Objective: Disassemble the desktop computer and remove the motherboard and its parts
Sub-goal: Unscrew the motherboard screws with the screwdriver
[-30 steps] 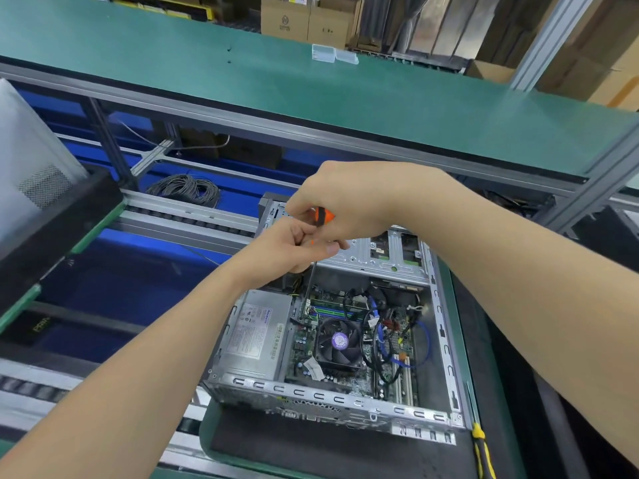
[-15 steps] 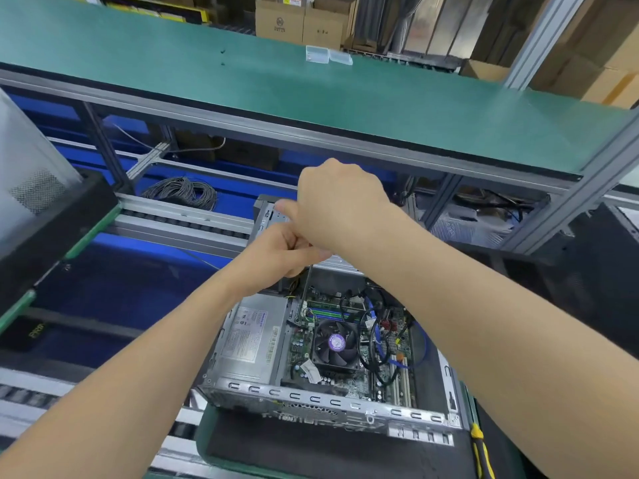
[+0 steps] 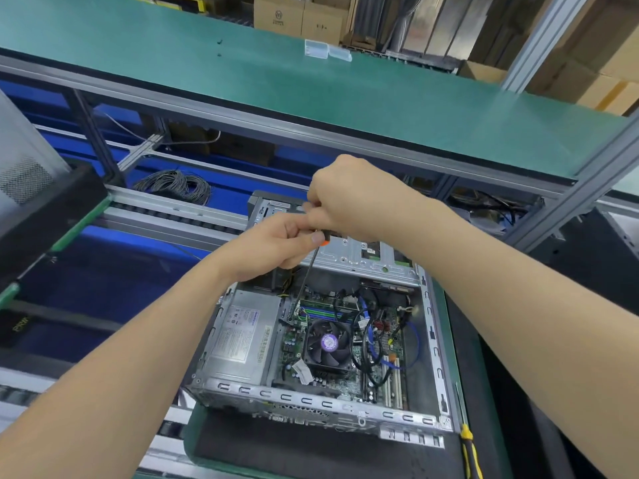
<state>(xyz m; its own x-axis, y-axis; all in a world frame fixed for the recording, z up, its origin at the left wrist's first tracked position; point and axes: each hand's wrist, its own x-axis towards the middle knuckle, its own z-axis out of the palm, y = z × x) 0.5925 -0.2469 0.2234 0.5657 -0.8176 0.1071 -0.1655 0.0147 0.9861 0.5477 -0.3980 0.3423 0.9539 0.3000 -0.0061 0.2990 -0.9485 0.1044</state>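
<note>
An open desktop case [image 3: 311, 399] lies on its side in front of me, showing the motherboard [image 3: 290, 350], a black CPU fan [image 3: 328, 344], a grey power supply [image 3: 238, 340] and blue and black cables [image 3: 377, 344]. Above the drive cage [image 3: 363, 254], my right hand [image 3: 349, 198] grips the handle of an orange-and-black screwdriver [image 3: 307, 271]. My left hand [image 3: 276, 247] pinches the screwdriver just below the handle. The thin shaft slants down to the board's upper left corner beside the memory slots.
A yellow-and-black screwdriver [image 3: 468, 447] lies at the case's right front corner on the dark mat [image 3: 311, 451]. A coil of grey cable [image 3: 176, 184] sits on a blue shelf behind. A green shelf [image 3: 311, 81] runs overhead. A dark tray [image 3: 41, 219] stands at left.
Both hands stayed together on the screwdriver above the drive cage. The right hand turned on the handle, and the shaft now shows reaching into the case.
</note>
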